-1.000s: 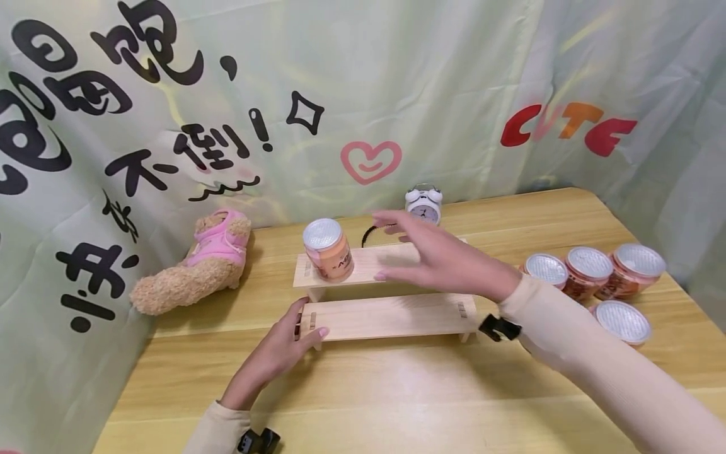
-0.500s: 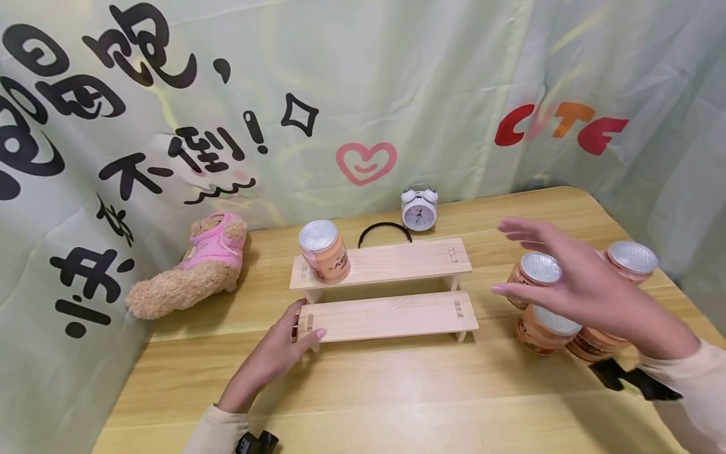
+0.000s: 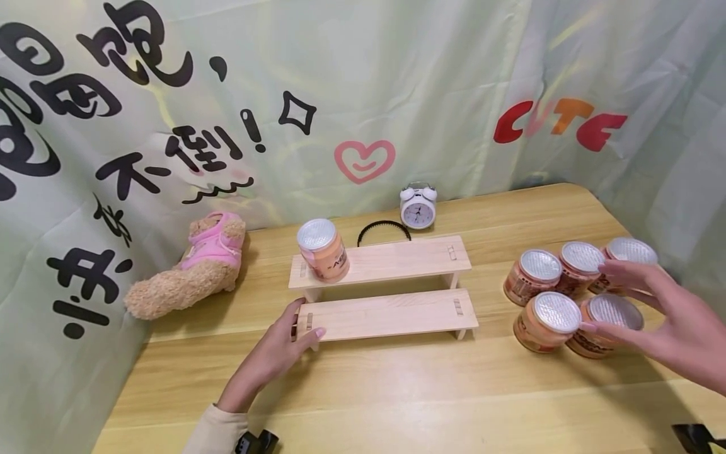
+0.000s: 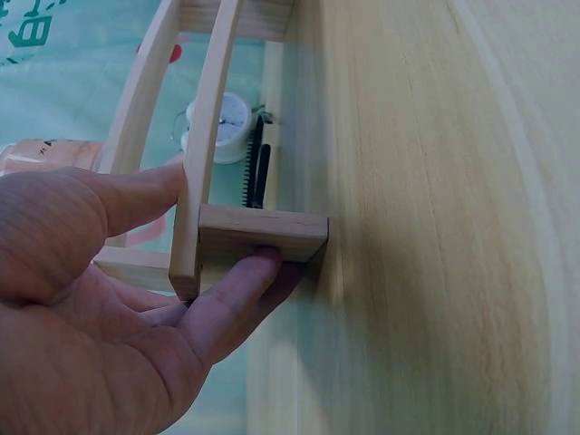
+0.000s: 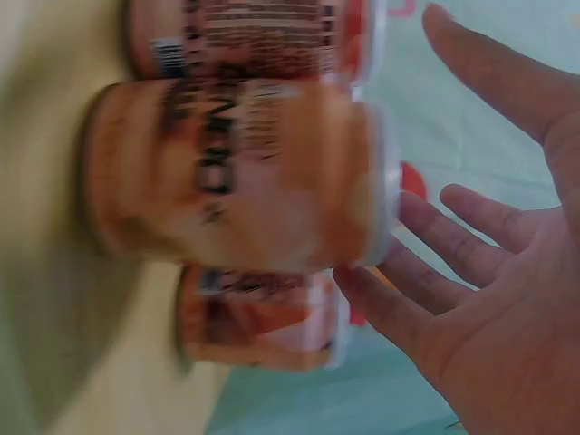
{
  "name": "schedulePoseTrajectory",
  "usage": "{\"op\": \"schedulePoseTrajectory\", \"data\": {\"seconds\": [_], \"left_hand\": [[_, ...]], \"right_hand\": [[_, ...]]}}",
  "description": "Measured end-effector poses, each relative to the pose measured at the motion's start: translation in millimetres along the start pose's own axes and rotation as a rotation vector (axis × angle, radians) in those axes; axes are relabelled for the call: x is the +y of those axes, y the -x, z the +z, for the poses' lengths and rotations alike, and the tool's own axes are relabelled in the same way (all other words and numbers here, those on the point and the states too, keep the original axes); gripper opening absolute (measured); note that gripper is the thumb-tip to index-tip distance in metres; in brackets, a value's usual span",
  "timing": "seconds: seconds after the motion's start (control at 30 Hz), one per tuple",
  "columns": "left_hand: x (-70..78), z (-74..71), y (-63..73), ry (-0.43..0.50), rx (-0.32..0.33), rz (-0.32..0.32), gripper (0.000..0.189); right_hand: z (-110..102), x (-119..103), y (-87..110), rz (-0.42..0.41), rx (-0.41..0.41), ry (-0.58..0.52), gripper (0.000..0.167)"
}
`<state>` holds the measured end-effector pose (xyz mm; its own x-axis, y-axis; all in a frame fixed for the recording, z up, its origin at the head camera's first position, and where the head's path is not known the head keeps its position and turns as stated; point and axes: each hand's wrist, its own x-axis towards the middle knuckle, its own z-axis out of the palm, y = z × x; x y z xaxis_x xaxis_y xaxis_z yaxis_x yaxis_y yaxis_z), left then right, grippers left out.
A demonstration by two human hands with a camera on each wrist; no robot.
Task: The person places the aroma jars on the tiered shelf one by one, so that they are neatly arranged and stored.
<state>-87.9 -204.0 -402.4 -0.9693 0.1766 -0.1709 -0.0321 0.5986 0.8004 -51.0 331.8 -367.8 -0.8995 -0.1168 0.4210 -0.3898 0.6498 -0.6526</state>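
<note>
A two-tier wooden shelf (image 3: 391, 315) stands mid-table. My left hand (image 3: 272, 359) holds the left end of its lower step, thumb on top; in the left wrist view, the fingers (image 4: 231, 304) curl against the leg below. One jar (image 3: 323, 252) with a silver lid and orange label sits upright on the left of the upper step. On the right, several similar jars (image 3: 547, 323) stand close together. My right hand (image 3: 675, 321) is spread beside the front right jar (image 3: 592, 343), thumb and fingers apart. In the right wrist view this jar (image 5: 245, 172) is blurred; whether the fingertips touch it I cannot tell.
A white alarm clock (image 3: 418, 207) and a black toothed band (image 3: 384, 224) lie behind the shelf. At the left is a plush toy (image 3: 210, 268) in pink clothing. A printed cloth (image 3: 442, 94) hangs along the table's back and sides.
My right hand has moved from above the shelf rightward to the group of jars, its fingers still spread. The left hand stays on the shelf's end.
</note>
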Motion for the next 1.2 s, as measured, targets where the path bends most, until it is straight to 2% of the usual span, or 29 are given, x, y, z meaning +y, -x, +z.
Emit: {"op": "schedulePoseTrajectory", "data": {"seconds": [0.2,0.3,0.4,0.5,0.67,0.87,1.03,1.2], "left_hand": [[-0.3,-0.1,0.2,-0.004,0.003,-0.012,0.073],[-0.5,-0.1,0.3,0.006,0.002,-0.016,0.072],[-0.4,-0.1,0.4,0.013,0.001,-0.017,0.072],[-0.4,0.1,0.3,0.017,0.004,-0.017,0.071],[-0.7,1.0,-0.8,0.031,0.002,-0.015,0.071],[-0.2,0.9,-0.4,0.013,0.006,-0.015,0.073],[0.7,0.6,-0.3,0.008,0.003,-0.015,0.073],[0.9,0.9,-1.1,0.009,-0.003,-0.016,0.072]], "right_hand": [[6,23,19.0,0.060,0.011,-0.034,0.095],[10,33,29.0,0.127,-0.001,-0.020,0.092],[12,40,35.5,0.157,0.001,-0.007,0.085],[13,44,36.1,0.151,0.017,-0.015,0.076],[11,43,33.8,0.135,0.021,-0.030,0.071],[5,41,31.5,0.135,0.011,-0.041,0.076],[-5,27,22.8,0.105,0.080,-0.018,0.085],[-16,10,4.2,0.047,0.164,-0.063,0.093]]}}
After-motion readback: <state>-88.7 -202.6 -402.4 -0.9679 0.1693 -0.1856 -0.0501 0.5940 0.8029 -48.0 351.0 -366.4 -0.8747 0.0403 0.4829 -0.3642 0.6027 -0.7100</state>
